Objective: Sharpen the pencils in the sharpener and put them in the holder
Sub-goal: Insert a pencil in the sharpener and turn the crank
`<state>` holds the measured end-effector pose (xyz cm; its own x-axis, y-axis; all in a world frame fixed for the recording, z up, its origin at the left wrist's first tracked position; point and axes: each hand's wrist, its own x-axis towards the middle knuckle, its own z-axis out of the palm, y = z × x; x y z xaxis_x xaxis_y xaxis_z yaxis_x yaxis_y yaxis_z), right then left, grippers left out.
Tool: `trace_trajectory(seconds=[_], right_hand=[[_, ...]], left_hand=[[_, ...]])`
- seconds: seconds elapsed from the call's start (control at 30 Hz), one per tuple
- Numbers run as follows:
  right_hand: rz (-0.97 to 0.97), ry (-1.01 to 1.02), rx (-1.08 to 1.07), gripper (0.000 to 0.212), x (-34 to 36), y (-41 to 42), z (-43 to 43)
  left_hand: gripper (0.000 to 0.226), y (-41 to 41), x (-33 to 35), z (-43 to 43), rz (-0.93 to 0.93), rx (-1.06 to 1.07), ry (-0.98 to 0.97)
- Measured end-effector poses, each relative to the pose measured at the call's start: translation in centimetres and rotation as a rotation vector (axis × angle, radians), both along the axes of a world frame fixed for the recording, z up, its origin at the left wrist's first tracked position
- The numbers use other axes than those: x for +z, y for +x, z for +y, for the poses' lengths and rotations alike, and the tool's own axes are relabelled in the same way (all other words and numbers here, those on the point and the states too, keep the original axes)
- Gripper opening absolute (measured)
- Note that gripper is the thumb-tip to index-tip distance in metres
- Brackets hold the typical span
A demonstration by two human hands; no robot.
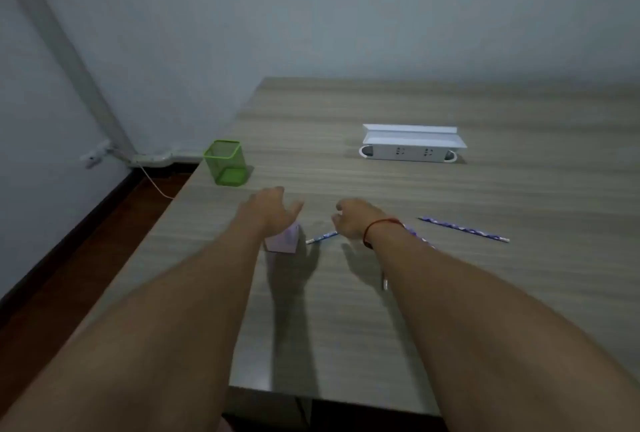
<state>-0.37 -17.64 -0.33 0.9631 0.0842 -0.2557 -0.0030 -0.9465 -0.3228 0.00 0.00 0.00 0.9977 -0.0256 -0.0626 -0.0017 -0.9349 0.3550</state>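
Both arms reach out over the wooden table [450, 189]. Left hand [273, 206] is spread open above a pale purple sharpener [284, 241], partly hiding it; contact unclear. Right hand [351, 220], red string on the wrist, is loosely curled, empty, just above a blue pencil [320, 237]. Second pencil [464, 229] lies well right. Third pencil [415, 236] is mostly hidden under the right forearm. Green mesh holder [225, 161] stands upright at the left edge. White power strip box [412, 142] sits further back.
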Motion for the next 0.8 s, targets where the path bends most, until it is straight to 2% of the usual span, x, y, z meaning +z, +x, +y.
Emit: trace_trajectory(seconds=[0.17, 0.3, 0.4, 0.53, 0.6, 0.7, 0.8], right_hand=[[-0.118, 0.029, -0.086, 0.048, -7.0, -0.1, 2.9], [-0.363, 0.092, -0.161, 0.043, -10.6, -1.3, 4.5], [-0.410, 0.229, -0.163, 0.035, -10.9, -2.8, 5.0], [-0.409, 0.326, -0.154, 0.032, -10.7, -6.8, 5.2], [-0.415, 0.336, -0.122, 0.031, -10.7, -9.2, 5.4], [-0.389, 0.304, -0.060, 0.034, -10.1, -11.9, 5.3], [-0.391, 0.190, 0.005, 0.034, -9.4, -13.3, 4.9]], left_hand=[[0.072, -1.3, -5.8, 0.9, -0.245, -0.058, -0.052], [0.067, -1.5, -8.2, 1.6, -0.413, -0.017, -0.080], [0.060, -2.7, -8.4, 1.8, -0.432, -0.010, -0.086], [0.032, -6.6, -9.0, 2.1, -0.464, -0.008, -0.093], [0.027, -8.9, -8.9, 2.4, -0.469, 0.021, -0.114], [0.030, -11.5, -8.5, 2.6, -0.443, 0.044, -0.121], [0.028, -13.4, -8.6, 2.8, -0.442, 0.058, -0.088]])
